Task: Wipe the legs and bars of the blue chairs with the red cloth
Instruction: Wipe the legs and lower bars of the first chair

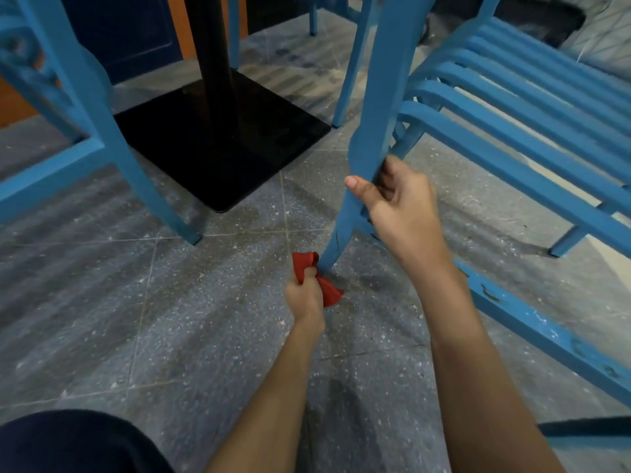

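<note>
**A:** What are the fingers of our left hand (305,297) doing down there?

**B:** They are curling tight round the red cloth (330,292), bunching it so that it is fanning out above and below our fist. We are holding the cloth against the very foot of the chair leg (336,240), where the leg is meeting the floor (170,319).

**A:** And the other fingers?

**B:** Our right hand (399,206) is gripping that same leg higher up. The thumb is lying across its front face and the remaining fingers are wrapping round behind it. So we are holding one leg with both hands, the cloth low and the bare hand above.

**A:** Moving outward, what are we seeing round the leg?

**B:** The leg is belonging to the blue chair (529,97) on our right, whose slatted seat is spreading away toward the upper right. A low bar (546,331) is running from near the leg toward the lower right, passing under our right forearm, and its paint is showing chips in several spots.

**A:** And farther off?

**B:** A black table base (222,148) is sitting flat on the speckled grey tiles just beyond the leg, with a black post (208,46) rising from it. A second blue chair (102,138) is standing on the left, one of its feet resting just beside the base's near corner. Our dark-clad knee (68,445) is filling the bottom left corner.
</note>
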Motion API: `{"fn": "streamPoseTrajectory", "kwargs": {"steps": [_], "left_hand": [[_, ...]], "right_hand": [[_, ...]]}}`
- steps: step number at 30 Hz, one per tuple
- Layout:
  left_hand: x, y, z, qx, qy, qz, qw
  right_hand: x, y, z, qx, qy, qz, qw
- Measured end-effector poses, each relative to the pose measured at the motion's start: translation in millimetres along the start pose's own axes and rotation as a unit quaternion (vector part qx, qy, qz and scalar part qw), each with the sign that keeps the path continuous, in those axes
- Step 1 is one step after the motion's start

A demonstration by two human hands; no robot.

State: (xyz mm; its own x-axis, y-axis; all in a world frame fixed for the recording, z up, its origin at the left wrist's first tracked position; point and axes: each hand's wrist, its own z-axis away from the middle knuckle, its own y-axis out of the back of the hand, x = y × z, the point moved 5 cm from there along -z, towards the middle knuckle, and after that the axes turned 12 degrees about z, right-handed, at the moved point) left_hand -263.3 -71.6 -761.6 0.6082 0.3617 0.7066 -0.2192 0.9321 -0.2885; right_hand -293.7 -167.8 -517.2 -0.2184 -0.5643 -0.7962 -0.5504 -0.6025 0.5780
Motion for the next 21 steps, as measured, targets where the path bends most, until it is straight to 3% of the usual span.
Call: {"fn": "streamPoseTrajectory", "kwargs": {"steps": [3,9,12,17,21], "left_hand": [[-8.1,-0.2,2.4,-0.004,-0.008,-0.003,1.000],[-17.6,0.1,-12.0,0.011,0.111,0.074,0.991],[-14.8,-2.2,-1.7,0.008,0.087,0.076,0.993],[-10.4,-5.8,50.0,-0.038,-0.030,0.033,0.998],[-18.2,-0.6,38.9,-0.049,-0.016,-0.009,0.999]], "right_hand": [[0.4,-1.1,-0.6,0.012,-0.001,0.002,1.000],[1.7,-1.0,-3.4,0.011,0.004,0.017,1.000],[0.4,-0.8,-2.3,0.010,-0.003,0.019,1.000],[0.8,-2.3,0.0,0.025,-0.007,0.020,0.999],[1.0,-4.5,2.6,0.048,0.003,0.031,0.998]]}}
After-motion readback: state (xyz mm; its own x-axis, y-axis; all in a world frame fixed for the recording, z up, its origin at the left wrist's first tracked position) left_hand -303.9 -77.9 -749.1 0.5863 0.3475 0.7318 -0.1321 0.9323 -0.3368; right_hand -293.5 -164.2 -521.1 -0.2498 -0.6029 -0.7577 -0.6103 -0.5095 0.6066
